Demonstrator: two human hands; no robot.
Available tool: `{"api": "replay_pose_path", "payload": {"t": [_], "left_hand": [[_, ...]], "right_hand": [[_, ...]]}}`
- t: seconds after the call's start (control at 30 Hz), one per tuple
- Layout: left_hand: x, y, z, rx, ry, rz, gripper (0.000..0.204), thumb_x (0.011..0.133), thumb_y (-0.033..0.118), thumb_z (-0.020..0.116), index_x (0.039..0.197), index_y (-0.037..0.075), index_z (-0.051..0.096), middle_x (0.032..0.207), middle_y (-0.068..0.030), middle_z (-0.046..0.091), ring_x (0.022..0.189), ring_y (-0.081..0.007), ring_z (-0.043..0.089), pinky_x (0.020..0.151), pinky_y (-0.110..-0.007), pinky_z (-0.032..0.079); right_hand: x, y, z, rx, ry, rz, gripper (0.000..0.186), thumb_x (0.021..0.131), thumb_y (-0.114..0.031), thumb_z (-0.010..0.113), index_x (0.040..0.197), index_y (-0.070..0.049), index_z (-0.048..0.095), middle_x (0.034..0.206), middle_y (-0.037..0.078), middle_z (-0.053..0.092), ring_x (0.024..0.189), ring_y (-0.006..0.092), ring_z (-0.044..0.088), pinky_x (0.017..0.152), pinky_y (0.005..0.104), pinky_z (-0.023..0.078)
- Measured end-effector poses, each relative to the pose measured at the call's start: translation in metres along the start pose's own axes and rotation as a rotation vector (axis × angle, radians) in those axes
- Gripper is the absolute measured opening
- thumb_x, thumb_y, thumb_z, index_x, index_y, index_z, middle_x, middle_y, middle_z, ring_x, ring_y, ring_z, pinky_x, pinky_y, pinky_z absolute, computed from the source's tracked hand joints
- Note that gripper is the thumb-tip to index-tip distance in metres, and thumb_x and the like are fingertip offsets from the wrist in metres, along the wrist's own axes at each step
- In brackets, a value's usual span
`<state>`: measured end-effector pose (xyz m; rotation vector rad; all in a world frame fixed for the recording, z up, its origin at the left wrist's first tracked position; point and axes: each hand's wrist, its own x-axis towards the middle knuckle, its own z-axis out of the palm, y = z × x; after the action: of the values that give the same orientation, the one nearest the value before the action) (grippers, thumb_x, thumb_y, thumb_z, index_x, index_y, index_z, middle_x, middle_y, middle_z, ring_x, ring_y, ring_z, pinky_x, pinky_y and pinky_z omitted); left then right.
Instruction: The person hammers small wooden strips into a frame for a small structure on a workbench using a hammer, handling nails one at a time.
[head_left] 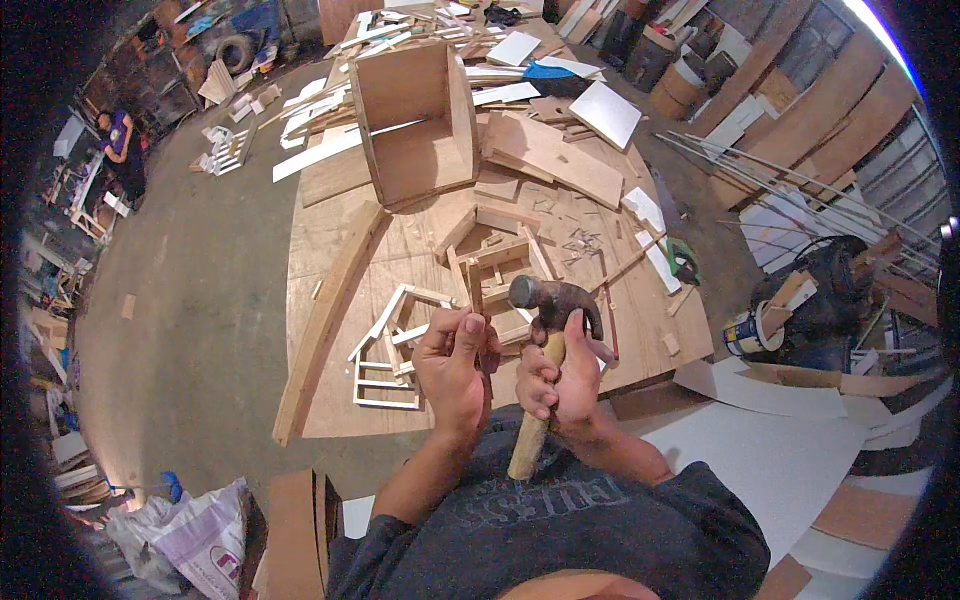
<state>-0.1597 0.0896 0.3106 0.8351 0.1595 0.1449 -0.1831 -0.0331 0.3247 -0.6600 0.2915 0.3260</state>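
Note:
My right hand (pixel 562 380) is closed round the wooden handle of a claw hammer (pixel 530 445), its thumb up near the dark metal head. The hammer stands upright in front of my chest, head at the top. Beside it, my left hand (pixel 455 365) is closed in a pinch, thumb against the fingers. A narrow brown wooden strip (pixel 474 280) rises from that pinch; its lower end is hidden by the fingers. Behind both hands, small house-shaped wooden frames (pixel 388 393) lie on the plywood worktable (pixel 335 415), partly covered by my hands.
A long timber (pixel 330 320) lies along the table's left side. Farther back stand an open wooden box (pixel 420 130) and heaped offcuts. Loose nails or slivers (pixel 582 242) lie right of the frames. A white bucket (pixel 745 335) is off to the right; another person (pixel 120 150) is far left.

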Motion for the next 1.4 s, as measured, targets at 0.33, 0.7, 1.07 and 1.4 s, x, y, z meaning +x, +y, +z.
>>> {"api": "replay_pose_path", "payload": {"t": [0.33, 0.7, 1.07, 1.4], "left_hand": [[-0.003, -0.028, -0.016, 0.387, 0.01, 0.31, 0.004, 0.091, -0.001, 0.068, 0.094, -0.001, 0.066, 0.081, -0.004, 0.059, 0.064, -0.0109, 0.058, 0.053, -0.023, 0.046], [0.006, -0.038, -0.02, 0.407, 0.008, 0.386, 0.006, 0.09, 0.0, 0.07, 0.092, -0.002, 0.065, 0.081, -0.0045, 0.058, 0.064, -0.0099, 0.056, 0.055, -0.022, 0.044], [0.001, -0.035, -0.025, 0.584, 0.018, 0.388, 0.006, 0.087, -0.003, 0.072, 0.092, -0.004, 0.069, 0.081, -0.0032, 0.058, 0.068, -0.0086, 0.057, 0.06, -0.022, 0.046], [-0.008, -0.027, -0.022, 0.312, 0.064, 0.276, 0.007, 0.086, -0.002, 0.073, 0.092, -0.003, 0.069, 0.082, -0.0035, 0.058, 0.068, -0.0077, 0.057, 0.059, -0.021, 0.045]], "right_hand": [[0.014, -0.003, -0.011, 0.253, -0.125, 0.264, 0.054, 0.096, -0.068, 0.04, 0.098, -0.015, 0.05, 0.062, -0.007, 0.033, 0.038, 0.0055, 0.031, 0.031, 0.0232, 0.029], [0.007, -0.003, -0.021, 0.304, -0.175, 0.337, 0.05, 0.1, -0.061, 0.04, 0.097, -0.013, 0.054, 0.062, -0.007, 0.035, 0.038, 0.0055, 0.031, 0.03, 0.0242, 0.03], [0.009, -0.004, -0.032, 0.474, -0.201, 0.419, 0.05, 0.102, -0.059, 0.035, 0.095, -0.012, 0.051, 0.062, -0.006, 0.035, 0.039, 0.0071, 0.033, 0.032, 0.0254, 0.031], [0.012, 0.002, -0.047, 0.549, -0.175, 0.443, 0.046, 0.103, -0.054, 0.038, 0.095, -0.011, 0.052, 0.061, -0.005, 0.035, 0.04, 0.0067, 0.031, 0.032, 0.0238, 0.03]]}}
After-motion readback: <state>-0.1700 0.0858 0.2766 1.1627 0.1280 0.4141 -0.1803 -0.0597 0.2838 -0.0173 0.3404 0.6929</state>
